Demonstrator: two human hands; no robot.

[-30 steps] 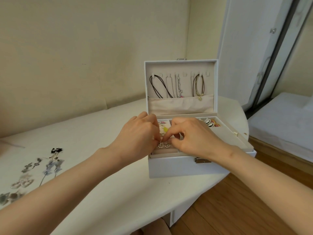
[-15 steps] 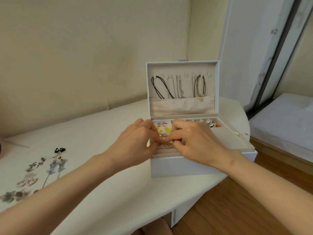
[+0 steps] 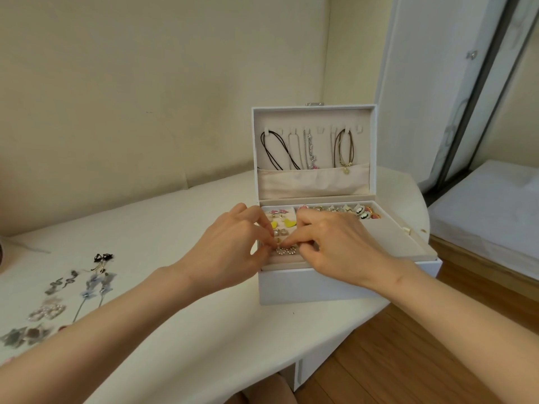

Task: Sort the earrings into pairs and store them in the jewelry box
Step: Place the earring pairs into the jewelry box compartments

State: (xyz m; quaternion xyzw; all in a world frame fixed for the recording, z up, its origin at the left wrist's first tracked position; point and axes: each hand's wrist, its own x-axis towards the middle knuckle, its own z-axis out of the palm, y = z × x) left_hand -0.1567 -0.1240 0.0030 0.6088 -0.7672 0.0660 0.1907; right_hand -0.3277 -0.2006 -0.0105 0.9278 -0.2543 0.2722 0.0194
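Rhinestone earrings (image 3: 285, 251) lie at the front of the left compartment of the white jewelry box (image 3: 306, 287), on its beige padding. Both hands meet right over them: the left hand (image 3: 230, 249) has thumb and forefinger curled together at their left edge, and the right hand (image 3: 335, 246) has its forefinger bent down onto them with the other fingers tucked. Whether either hand truly pinches an earring I cannot tell, since it is too small to see. Farther back in the same compartment sit yellow earrings (image 3: 281, 223) and pink earrings (image 3: 277, 211). The lid (image 3: 372, 141) stands upright, with necklaces (image 3: 309, 150) hung inside above a cloth pocket. The box stands on a white table (image 3: 145, 228), and well apart to the left lie loose earrings (image 3: 58, 287) — some long and dangling. A bed (image 3: 481, 205) stands to the right.
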